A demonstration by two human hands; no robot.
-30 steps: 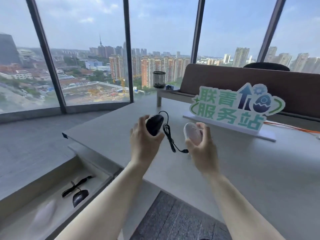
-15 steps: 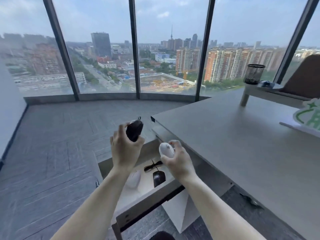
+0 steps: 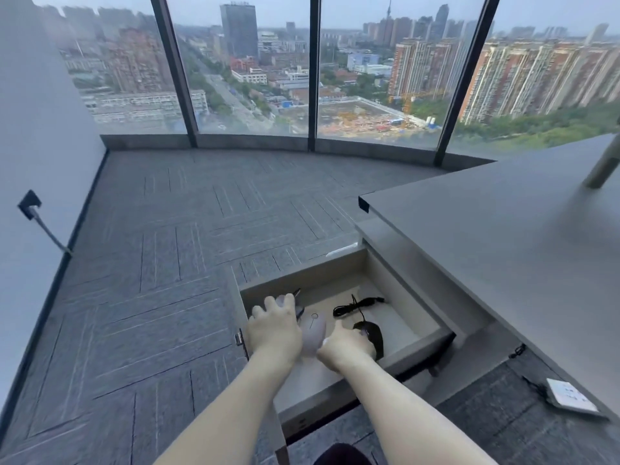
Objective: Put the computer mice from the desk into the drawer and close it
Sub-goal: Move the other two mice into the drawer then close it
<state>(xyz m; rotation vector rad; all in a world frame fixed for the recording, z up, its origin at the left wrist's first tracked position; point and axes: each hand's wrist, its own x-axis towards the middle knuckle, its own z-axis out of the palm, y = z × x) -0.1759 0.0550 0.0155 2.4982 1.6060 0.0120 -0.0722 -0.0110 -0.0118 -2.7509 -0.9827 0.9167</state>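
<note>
Both hands down in the open drawer [image 3: 432, 337] — L hand [image 3: 273, 330] fingers wrapped on a mostly hidden mouse, R hand [image 3: 345, 347] grip can't tell, by the black mouse [image 3: 372, 333] — mice look light, hard, smooth, so hold by the sides.

Both my hands are down inside the open drawer [image 3: 432, 342]. My left hand [image 3: 273, 330] covers a mouse; my right hand [image 3: 345, 347] sits beside a white mouse [image 3: 313, 330] and a black mouse [image 3: 374, 333].

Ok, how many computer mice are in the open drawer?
2 plainly: a pale white mouse between the left hand and right hand, and a black corded mouse beside the right hand. Either hand may hide more.
</note>
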